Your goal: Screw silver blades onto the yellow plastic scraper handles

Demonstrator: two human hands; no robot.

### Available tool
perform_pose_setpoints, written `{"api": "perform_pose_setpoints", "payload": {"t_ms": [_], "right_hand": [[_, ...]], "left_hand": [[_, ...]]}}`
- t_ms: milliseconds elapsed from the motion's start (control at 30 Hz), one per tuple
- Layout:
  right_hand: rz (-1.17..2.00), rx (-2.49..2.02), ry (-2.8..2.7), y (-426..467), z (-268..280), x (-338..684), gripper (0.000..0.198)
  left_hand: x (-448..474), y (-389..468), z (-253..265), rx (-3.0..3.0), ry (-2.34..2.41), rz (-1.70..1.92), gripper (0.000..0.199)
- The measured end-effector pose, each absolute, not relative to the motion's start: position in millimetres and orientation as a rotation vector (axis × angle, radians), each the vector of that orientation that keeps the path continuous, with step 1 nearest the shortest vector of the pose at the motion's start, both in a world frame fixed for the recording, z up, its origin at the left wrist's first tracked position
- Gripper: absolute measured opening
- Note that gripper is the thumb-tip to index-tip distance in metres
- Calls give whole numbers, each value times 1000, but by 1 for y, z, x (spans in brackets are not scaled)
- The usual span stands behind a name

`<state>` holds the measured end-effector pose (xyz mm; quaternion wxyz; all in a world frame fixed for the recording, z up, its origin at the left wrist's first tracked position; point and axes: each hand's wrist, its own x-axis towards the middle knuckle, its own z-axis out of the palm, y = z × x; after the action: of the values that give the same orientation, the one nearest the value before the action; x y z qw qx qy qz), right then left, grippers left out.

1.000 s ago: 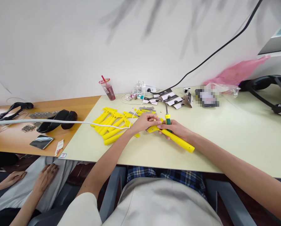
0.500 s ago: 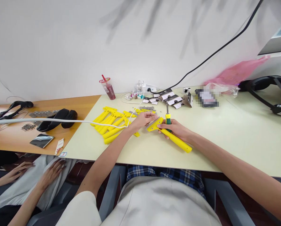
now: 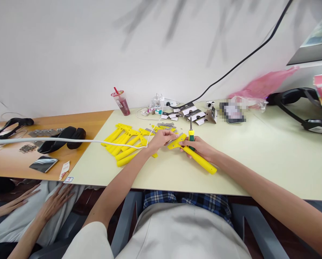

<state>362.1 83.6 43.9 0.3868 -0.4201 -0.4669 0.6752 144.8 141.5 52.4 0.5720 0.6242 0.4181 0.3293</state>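
A yellow scraper [image 3: 200,160] is held in my right hand [image 3: 200,149], its handle slanting down toward me. The same hand also grips a screwdriver [image 3: 191,134] with a green and yellow handle, its shaft pointing up. My left hand [image 3: 162,139] is closed, thumb and fingertips pinching at the grey blade edge on the scraper's head; the fingers partly hide the blade. Left of it lies a pile of several yellow scrapers [image 3: 125,140]. Just beyond my left hand are loose grey blades [image 3: 166,125] and small yellow parts.
A white cable [image 3: 69,139] crosses in front, above my left forearm. At the back stand a drink cup [image 3: 122,104], a power strip [image 3: 161,101], card packaging [image 3: 194,115] and a phone [image 3: 232,113]. A headset [image 3: 298,108] sits right. A person's hands [image 3: 54,203] rest at left.
The view has shifted slightly. Both hands stay at the scraper, with the left fingertips still at its blade edge. The other person's fingers at left have spread flatter.
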Motion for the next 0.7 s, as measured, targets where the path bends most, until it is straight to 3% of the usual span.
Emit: {"api": "perform_pose_setpoints", "payload": {"t_ms": [700], "right_hand": [[1739, -1061, -1167, 80, 47, 361, 42]], "left_hand": [[142, 141, 56, 1357, 931, 693, 53]]}}
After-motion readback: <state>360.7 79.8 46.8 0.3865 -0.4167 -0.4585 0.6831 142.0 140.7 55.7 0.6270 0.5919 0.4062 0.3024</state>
